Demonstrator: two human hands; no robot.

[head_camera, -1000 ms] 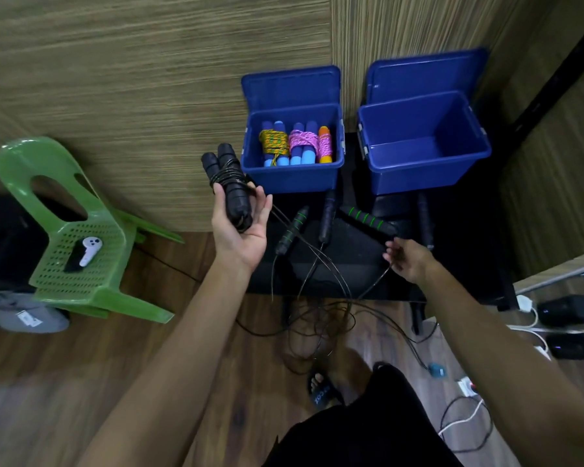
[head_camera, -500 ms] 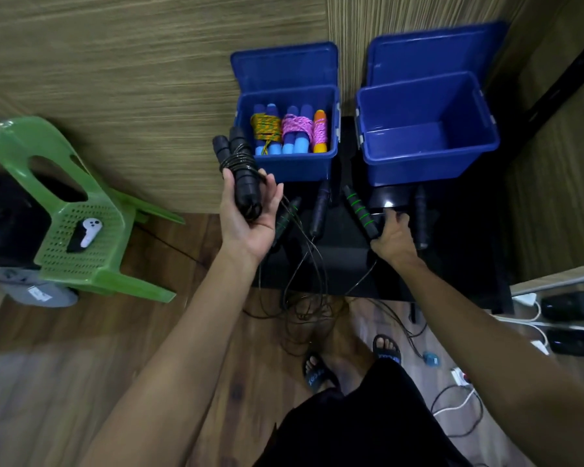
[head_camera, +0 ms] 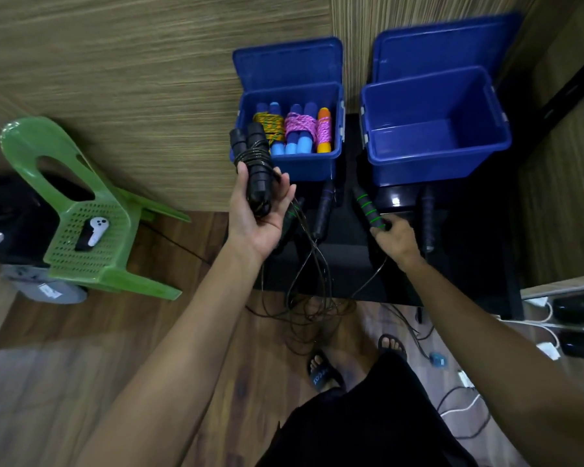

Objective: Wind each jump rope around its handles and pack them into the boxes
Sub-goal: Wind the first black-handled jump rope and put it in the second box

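My left hand (head_camera: 257,217) holds a black jump rope (head_camera: 253,166), its cord wound around both handles, just in front of the left blue box (head_camera: 317,166). That box holds several wound ropes (head_camera: 294,129) with blue and orange handles. The right blue box (head_camera: 429,163) stands bare inside with its lid up. My right hand (head_camera: 397,239) grips the near end of a black handle with green rings (head_camera: 368,208) on the black table (head_camera: 344,264). Two dark handles (head_camera: 322,210) (head_camera: 427,214) lie on the table, and loose black cords (head_camera: 311,294) hang off its front edge.
A green plastic chair (head_camera: 91,230) stands at the left with a white and black controller (head_camera: 93,230) on its seat. Cables and power adapters (head_camera: 553,332) lie on the wooden floor at the right. My sandalled feet (head_camera: 321,369) are below the table edge.
My right hand has reached forward across the table and closed on the green-ringed handle. My left hand has carried the wound black rope closer to the left box.
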